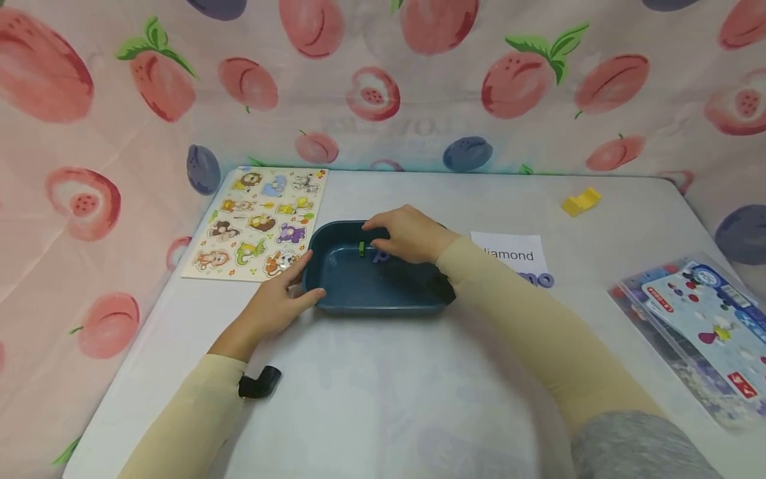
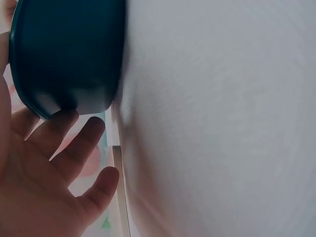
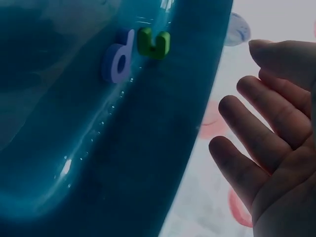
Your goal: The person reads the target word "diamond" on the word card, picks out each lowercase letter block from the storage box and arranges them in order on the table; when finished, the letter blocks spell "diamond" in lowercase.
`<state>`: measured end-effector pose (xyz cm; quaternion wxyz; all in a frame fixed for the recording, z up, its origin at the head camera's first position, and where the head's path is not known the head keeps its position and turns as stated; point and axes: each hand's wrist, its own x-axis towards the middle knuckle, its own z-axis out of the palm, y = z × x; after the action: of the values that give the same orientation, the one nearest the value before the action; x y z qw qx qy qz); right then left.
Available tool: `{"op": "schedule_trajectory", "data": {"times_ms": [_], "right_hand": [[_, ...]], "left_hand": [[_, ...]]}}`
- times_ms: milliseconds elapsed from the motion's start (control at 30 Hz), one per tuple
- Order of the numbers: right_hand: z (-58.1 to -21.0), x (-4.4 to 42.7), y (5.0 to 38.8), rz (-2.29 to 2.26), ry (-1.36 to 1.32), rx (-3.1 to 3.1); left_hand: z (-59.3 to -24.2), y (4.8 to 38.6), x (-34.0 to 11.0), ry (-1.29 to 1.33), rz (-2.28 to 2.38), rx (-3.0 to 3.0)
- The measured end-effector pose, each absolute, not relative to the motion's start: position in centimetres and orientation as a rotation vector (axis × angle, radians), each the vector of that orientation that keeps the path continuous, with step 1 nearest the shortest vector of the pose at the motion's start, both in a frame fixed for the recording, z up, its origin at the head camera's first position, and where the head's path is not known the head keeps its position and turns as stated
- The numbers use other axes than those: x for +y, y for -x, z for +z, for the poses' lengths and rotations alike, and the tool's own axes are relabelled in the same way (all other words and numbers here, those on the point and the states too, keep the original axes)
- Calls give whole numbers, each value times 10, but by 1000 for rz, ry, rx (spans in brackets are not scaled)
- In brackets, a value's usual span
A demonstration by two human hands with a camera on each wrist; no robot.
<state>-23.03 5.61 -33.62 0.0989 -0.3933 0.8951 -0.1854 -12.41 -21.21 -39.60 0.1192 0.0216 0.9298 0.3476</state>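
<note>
A dark blue plastic basin sits on the table. My left hand holds its left end, thumb over the rim; the left wrist view shows the fingers against the outer wall. Inside lie a purple letter, shaped like a d or p, and a small green letter, shaped like an n or u. My right hand is over the basin's far side, thumb and fingers spread apart with nothing between them. In the right wrist view the fingers are apart from both letters.
A white card reading "diamond", partly behind my right sleeve, has purple letters below it. An animal puzzle board stands left, a yellow piece back right, and a clear plastic case right. Patterned cloth hangs behind.
</note>
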Motion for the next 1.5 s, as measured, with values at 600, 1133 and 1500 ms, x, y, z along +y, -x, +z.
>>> {"op": "schedule_trajectory", "data": {"times_ms": [600, 1133, 1500], "right_hand": [[-365, 40, 241, -463, 1056, 2526], [-368, 38, 243, -426, 1080, 2536], [-371, 38, 244, -461, 1019, 2531]], "left_hand": [[-399, 124, -211, -99, 1050, 2722], [-400, 125, -214, -104, 1063, 2725], [-399, 123, -213, -106, 1078, 2719]]}}
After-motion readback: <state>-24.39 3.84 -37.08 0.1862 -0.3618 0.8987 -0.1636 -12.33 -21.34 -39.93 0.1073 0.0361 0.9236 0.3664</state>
